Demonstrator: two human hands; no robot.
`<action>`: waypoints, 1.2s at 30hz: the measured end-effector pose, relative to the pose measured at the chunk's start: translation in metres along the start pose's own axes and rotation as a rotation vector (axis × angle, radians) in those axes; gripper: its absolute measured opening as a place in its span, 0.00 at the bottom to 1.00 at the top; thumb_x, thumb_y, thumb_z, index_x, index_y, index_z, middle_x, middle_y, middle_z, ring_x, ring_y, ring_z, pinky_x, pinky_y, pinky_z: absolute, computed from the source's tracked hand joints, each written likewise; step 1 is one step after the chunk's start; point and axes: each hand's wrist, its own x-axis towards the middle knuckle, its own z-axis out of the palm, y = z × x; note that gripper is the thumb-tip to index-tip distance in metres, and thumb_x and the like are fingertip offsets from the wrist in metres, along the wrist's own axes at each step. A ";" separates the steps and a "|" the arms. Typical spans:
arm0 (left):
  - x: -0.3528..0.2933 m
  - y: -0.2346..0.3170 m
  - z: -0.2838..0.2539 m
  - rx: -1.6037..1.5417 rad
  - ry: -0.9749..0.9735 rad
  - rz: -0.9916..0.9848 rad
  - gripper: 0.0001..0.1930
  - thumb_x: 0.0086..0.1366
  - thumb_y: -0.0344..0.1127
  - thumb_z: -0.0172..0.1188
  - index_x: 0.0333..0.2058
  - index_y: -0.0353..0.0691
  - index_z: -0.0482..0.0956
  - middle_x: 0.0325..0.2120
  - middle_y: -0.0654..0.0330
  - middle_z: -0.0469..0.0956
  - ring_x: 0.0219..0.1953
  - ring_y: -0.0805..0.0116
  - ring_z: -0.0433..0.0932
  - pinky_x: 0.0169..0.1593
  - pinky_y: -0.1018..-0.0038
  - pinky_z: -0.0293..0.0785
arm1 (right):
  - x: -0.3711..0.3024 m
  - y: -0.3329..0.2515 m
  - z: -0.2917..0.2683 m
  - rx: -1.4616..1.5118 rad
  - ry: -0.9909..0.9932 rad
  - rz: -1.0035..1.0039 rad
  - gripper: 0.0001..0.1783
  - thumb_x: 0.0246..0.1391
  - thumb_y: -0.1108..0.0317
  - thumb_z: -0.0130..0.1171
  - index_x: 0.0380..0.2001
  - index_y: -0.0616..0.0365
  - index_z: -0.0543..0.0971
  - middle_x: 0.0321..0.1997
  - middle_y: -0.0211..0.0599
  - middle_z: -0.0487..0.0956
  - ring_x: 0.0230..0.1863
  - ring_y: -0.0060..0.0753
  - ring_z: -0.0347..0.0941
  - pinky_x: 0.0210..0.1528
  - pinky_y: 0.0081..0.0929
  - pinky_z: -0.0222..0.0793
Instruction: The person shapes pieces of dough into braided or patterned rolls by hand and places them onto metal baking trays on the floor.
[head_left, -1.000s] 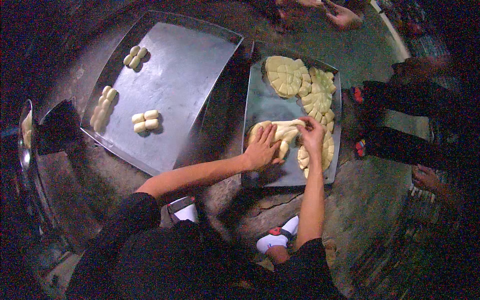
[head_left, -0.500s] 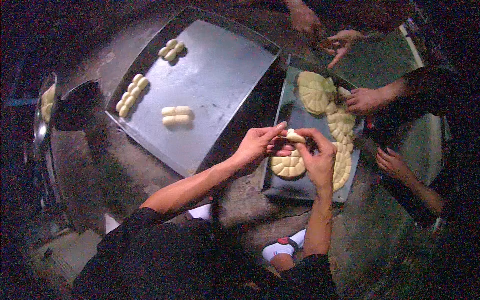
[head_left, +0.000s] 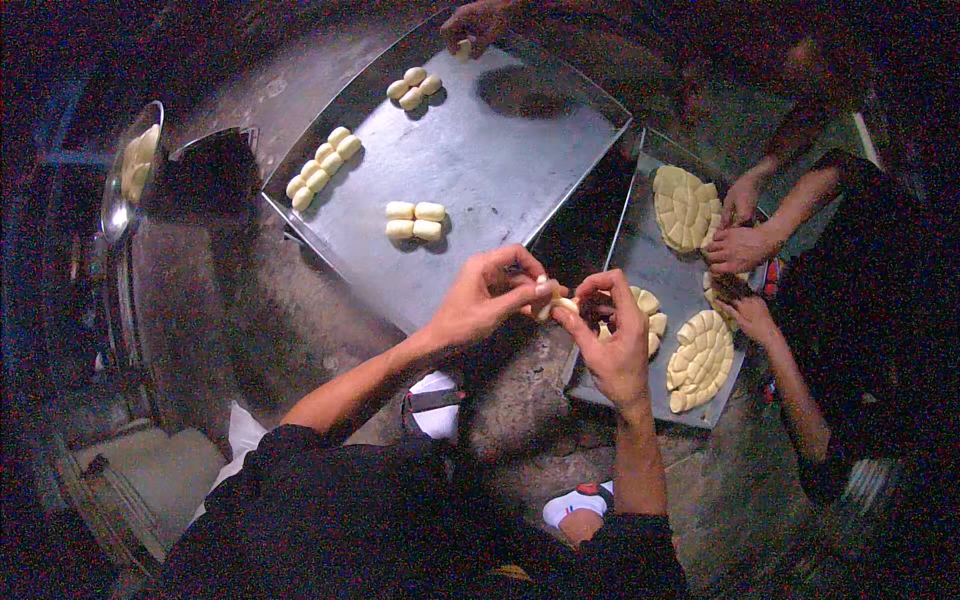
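A small pale lump of dough (head_left: 566, 307) is pinched between the fingertips of both my hands. My left hand (head_left: 488, 302) has its thumb and fingers closed on one side of it, and my right hand (head_left: 620, 345) grips the other; the fingers partly cover it. Both hands are raised over the gap between two metal trays. On the large tray (head_left: 480, 160) lie dough balls pressed together: a far cluster (head_left: 414, 89), a double row (head_left: 324, 169) and a nearer block (head_left: 416, 222). Behind my right hand, a dough cluster (head_left: 649, 305) sits on the smaller tray (head_left: 624, 245).
Two segmented dough rounds (head_left: 687, 208) lie on the smaller tray's right side, where other people's hands (head_left: 742, 248) are at work. Another person's hand (head_left: 474, 25) holds a bit of dough over the large tray's far edge. A shiny metal bowl (head_left: 116, 215) stands far left.
My view has shifted. My hands, still on the dough, now sit left of the smaller tray's dough. Another person's hand has reached the large tray's far edge; others have closed in on the smaller tray.
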 end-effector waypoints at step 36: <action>-0.014 -0.021 -0.018 0.253 -0.059 -0.101 0.18 0.59 0.36 0.68 0.47 0.37 0.80 0.33 0.58 0.84 0.35 0.71 0.82 0.39 0.74 0.77 | 0.015 0.027 0.013 -0.390 -0.283 -0.266 0.12 0.56 0.64 0.62 0.39 0.60 0.79 0.49 0.46 0.73 0.45 0.43 0.69 0.47 0.34 0.68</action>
